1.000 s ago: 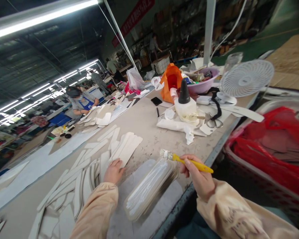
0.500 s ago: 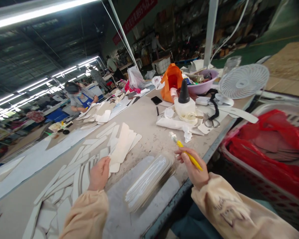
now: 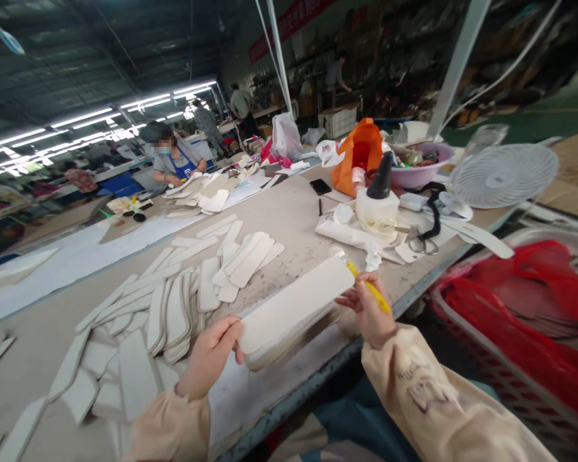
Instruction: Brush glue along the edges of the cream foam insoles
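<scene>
My left hand (image 3: 216, 350) pinches the near left end of a long off-white panel with rounded corners (image 3: 298, 301). The panel lies over a stack of similar panels (image 3: 289, 346), whose edges show beneath it. My right hand (image 3: 372, 308) is closed around a yellow-handled brush (image 3: 379, 296). White paste clings to the brush head, which is beside the panel's far right end. Some right fingers are near that end; whether they touch it I cannot tell. To the left, many loose off-white panels (image 3: 173, 311) overlap on the table.
Beyond the brush stands a white bottle with a black cone cap (image 3: 378, 205), near an orange bag (image 3: 359, 154), a purple basin (image 3: 421, 167) and a white fan grille (image 3: 505, 174). A basket with red plastic (image 3: 525, 301) is at right. A co-worker (image 3: 173, 154) works across the table.
My left hand has moved from the loose pile onto the stack, bringing a panel over it. The brush in my right hand has come down to the panel's far end. The view has turned slightly.
</scene>
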`<state>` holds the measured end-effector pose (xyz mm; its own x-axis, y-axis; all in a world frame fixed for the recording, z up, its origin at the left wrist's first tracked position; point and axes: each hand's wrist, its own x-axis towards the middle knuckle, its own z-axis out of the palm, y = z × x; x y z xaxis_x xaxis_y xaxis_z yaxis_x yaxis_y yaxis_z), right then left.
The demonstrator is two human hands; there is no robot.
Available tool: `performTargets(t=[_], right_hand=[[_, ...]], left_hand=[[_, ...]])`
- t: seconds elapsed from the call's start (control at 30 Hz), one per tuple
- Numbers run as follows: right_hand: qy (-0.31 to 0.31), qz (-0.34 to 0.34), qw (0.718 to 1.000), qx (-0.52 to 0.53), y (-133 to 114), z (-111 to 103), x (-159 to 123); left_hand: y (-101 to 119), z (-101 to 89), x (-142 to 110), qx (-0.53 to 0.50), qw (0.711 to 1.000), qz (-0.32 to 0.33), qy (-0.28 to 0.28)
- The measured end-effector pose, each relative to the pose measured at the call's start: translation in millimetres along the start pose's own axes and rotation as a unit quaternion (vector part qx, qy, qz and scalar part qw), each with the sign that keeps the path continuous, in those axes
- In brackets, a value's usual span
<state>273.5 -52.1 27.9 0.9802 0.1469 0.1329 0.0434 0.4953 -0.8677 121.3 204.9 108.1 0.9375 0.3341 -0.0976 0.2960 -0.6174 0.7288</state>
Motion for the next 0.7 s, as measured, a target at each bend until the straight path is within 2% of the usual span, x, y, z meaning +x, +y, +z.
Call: performTargets(t=[0.1, 0.23, 0.33, 0.43, 0.5, 0.7], right_hand=[[-0.009, 0.031, 0.999, 0.024, -1.3, 5.6, 4.1], [0.017, -0.049, 0.991, -0.124, 9.1, 17.1, 10.7], [0.025, -0.107, 0.958, -0.264, 17.8, 21.9, 14.9], [0.004, -0.140, 0.908, -0.396, 22.0, 22.9, 16.0], [-0.021, -0.148, 0.887, -0.436, 23.7, 22.7, 14.9], [-0.059, -0.149, 0.854, -0.495, 31.7, 19.1, 13.7]], left_hand=[[-6.0, 2.5, 1.4, -0.040, 0.998, -0.032, -0.025], [-20.9, 6.9, 4.3, -0.076, 0.995, -0.062, -0.031], [-32.5, 12.2, 5.6, -0.055, 0.996, -0.071, -0.012], [-41.6, 17.8, 5.2, -0.039, 0.995, -0.086, -0.006], [-46.2, 20.7, 4.5, -0.036, 0.994, -0.099, 0.001], [-57.8, 25.8, 5.8, -0.042, 0.993, -0.110, 0.020]])
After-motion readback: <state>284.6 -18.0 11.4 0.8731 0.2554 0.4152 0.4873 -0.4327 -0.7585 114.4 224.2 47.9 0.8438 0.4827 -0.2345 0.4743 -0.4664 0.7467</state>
